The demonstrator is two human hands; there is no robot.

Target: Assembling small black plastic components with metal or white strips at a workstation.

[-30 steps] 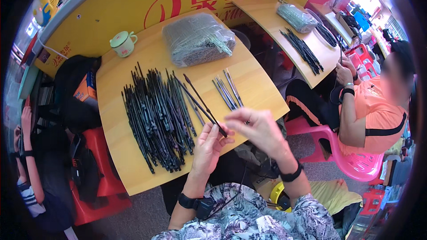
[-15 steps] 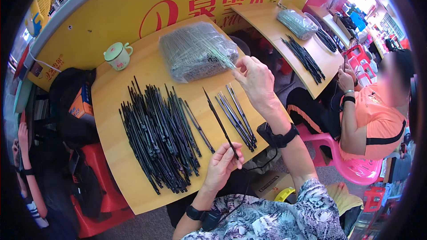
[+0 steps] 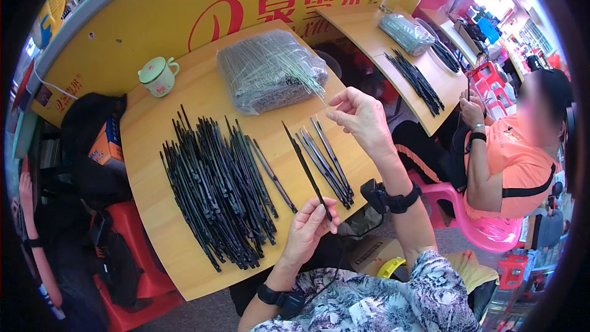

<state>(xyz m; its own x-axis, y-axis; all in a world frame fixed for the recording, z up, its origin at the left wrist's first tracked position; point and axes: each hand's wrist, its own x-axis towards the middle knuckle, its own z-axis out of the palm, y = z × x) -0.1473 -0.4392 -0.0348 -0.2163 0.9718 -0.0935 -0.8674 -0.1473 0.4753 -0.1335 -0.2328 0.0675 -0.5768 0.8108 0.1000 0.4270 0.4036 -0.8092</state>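
Observation:
My left hand [image 3: 310, 226] pinches the lower end of a thin, tapering black stick [image 3: 305, 163], which slants up and away over the table. Beyond it, my right hand [image 3: 364, 124] is raised at the table's right edge, thumb and forefinger brought together. Anything between those fingertips is too fine to make out. Close to them lies a clear plastic bag [image 3: 261, 80] packed with thin pale rods, some poking from its right end. A large heap of black sticks [image 3: 221, 203] covers the table's left part. Several shinier dark sticks [image 3: 324, 166] lie right of the held one.
A lidded pale green mug [image 3: 158, 78] stands at the far left of the wooden table [image 3: 150, 166]. Red stools [image 3: 138, 252] are at the left. On the right, a person in an orange shirt [image 3: 513, 154] sits by another table [image 3: 362, 34] with similar sticks.
My right hand has drawn slightly right and down from the bag's end, toward me. My left hand keeps the black stick in nearly the same place.

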